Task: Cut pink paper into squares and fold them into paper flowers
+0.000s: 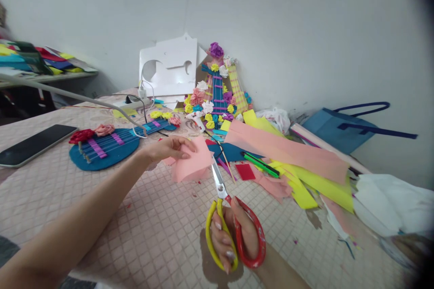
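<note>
1. Far left, a dark-screened phone [37,144] lies flat on the tabletop [152,235].
2. To its right is a blue guitar-shaped cutout [113,152], bearing a red flower [81,136] and a pink flower [104,130] on its near end.
3. The left hand [171,148] reaches in beyond it; its grip pinches the pink paper [193,165], thumb and fingers at the upper left part.
4. The paper is at mid-view, between the left hand and the scissors [220,188]. Behind it, a white glue gun [197,122] sits before upright flowered guitar shapes [218,90].
5. The right hand [233,230] has its grip wrapped through the scissors' yellow and red handles. The blades point away, tips beside the paper's right edge; I cannot tell whether they touch it.
6. Right of the blades are a red square [245,171] and a green cutter [261,164].
7. Next, a long pink strip [288,146] overlaps yellow strips [303,192].
8. Farther right, a blue bag [339,128] lies near the wall [288,31].
</note>
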Action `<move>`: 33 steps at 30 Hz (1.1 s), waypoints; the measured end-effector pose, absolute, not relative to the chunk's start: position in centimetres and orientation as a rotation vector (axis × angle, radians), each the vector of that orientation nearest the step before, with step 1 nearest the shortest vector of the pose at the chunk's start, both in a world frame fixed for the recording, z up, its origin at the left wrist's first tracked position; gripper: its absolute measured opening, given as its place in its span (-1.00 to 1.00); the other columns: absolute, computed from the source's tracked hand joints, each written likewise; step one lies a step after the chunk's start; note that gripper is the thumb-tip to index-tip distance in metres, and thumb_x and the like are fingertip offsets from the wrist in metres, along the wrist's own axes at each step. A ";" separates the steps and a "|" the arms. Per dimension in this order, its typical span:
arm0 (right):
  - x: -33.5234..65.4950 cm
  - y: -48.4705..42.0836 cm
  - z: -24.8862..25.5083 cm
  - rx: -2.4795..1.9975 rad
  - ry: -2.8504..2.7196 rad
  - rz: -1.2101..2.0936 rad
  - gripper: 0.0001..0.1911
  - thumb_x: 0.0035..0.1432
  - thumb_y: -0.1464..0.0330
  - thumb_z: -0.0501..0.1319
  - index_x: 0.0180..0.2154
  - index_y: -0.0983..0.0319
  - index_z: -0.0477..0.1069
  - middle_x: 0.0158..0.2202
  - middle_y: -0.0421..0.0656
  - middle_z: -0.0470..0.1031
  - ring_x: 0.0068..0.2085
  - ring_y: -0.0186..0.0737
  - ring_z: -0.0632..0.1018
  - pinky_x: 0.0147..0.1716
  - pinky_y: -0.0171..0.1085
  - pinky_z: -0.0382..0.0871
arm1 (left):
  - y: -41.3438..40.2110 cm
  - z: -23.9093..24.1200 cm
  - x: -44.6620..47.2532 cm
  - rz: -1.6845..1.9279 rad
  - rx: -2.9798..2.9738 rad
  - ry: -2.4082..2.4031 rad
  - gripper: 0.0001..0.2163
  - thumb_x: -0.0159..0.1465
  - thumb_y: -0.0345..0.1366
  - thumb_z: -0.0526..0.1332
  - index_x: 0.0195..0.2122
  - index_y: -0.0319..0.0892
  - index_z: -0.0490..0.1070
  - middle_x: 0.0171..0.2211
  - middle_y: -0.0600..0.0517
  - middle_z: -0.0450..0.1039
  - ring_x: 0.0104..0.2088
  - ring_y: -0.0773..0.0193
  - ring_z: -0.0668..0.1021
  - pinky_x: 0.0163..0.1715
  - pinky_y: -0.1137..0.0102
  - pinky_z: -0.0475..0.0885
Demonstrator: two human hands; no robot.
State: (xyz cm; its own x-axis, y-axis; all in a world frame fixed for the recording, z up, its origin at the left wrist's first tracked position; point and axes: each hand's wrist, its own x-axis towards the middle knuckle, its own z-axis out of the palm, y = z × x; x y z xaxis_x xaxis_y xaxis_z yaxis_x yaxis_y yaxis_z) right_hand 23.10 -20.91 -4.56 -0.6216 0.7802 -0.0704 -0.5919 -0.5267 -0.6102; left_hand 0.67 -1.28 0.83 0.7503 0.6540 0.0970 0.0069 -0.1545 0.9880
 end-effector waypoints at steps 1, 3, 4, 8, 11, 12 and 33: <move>23.1 -20.9 -4.6 -0.429 -0.690 2.173 -0.45 0.13 -0.13 -0.01 -0.43 0.25 0.23 -0.67 -0.34 0.23 -0.75 -0.48 0.19 -0.79 -0.39 0.28 | -1.3 0.8 0.6 0.617 1.643 0.539 -0.79 0.06 -0.35 0.37 -0.25 -0.18 0.51 -0.18 0.01 0.48 -0.42 0.47 0.42 -0.47 0.59 0.31; 23.1 -21.0 -4.6 -0.432 -0.674 2.182 -0.44 0.14 -0.14 -0.02 -0.42 0.25 0.23 -0.67 -0.35 0.22 -0.75 -0.49 0.18 -0.78 -0.39 0.29 | -1.2 0.8 0.5 0.613 1.643 0.538 -0.78 0.06 -0.35 0.37 -0.24 -0.18 0.51 -0.16 -0.01 0.48 -0.45 0.48 0.41 -0.50 0.59 0.30; 23.1 -21.0 -4.5 -0.434 -0.673 2.189 -0.44 0.13 -0.14 -0.03 -0.42 0.25 0.23 -0.66 -0.35 0.22 -0.75 -0.48 0.19 -0.77 -0.38 0.30 | -1.2 0.8 0.5 0.612 1.643 0.539 -0.77 0.06 -0.34 0.37 -0.23 -0.19 0.51 -0.15 -0.02 0.47 -0.46 0.49 0.41 -0.51 0.60 0.30; 23.1 -21.1 -4.0 -0.449 -0.712 2.194 -0.44 0.12 -0.15 -0.02 -0.40 0.24 0.21 -0.61 -0.31 0.26 -0.67 -0.42 0.28 -0.70 -0.31 0.37 | -1.2 0.8 0.5 0.596 1.663 0.544 -0.76 0.05 -0.33 0.37 -0.23 -0.21 0.50 -0.15 -0.03 0.48 -0.48 0.50 0.40 -0.54 0.60 0.28; 23.2 -21.2 -3.6 -0.446 -0.731 2.187 -0.44 0.13 -0.15 -0.04 -0.39 0.25 0.22 -0.58 -0.29 0.26 -0.64 -0.41 0.30 -0.66 -0.30 0.36 | -1.5 1.0 0.7 0.583 1.695 0.538 -0.78 0.06 -0.33 0.37 -0.24 -0.19 0.50 -0.17 0.00 0.48 -0.49 0.51 0.39 -0.54 0.60 0.27; 23.2 -21.2 -3.5 -0.437 -0.736 2.193 -0.44 0.13 -0.15 -0.04 -0.39 0.25 0.22 -0.58 -0.29 0.25 -0.64 -0.41 0.29 -0.66 -0.30 0.36 | -1.7 1.2 0.8 0.580 1.705 0.535 -0.79 0.07 -0.33 0.36 -0.24 -0.18 0.50 -0.17 0.00 0.48 -0.49 0.51 0.40 -0.53 0.59 0.27; 23.0 -20.9 -4.7 -0.308 -0.646 2.211 -0.40 0.20 -0.11 -0.11 -0.38 0.29 0.31 -0.62 -0.29 0.26 -0.70 -0.45 0.27 -0.78 -0.42 0.27 | -1.9 1.4 0.9 0.570 1.795 0.504 -0.80 0.09 -0.33 0.35 -0.24 -0.23 0.50 -0.20 -0.02 0.48 -0.52 0.53 0.35 -0.57 0.61 0.24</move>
State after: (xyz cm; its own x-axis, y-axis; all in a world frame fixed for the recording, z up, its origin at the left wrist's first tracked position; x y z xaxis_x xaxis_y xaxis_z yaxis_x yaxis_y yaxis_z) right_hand 23.01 -20.95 -4.75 -0.6541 0.7563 -0.0095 -0.6321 -0.5535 -0.5423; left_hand 0.92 -1.90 1.41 0.7916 0.5974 0.1286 0.0542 -0.2782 0.9590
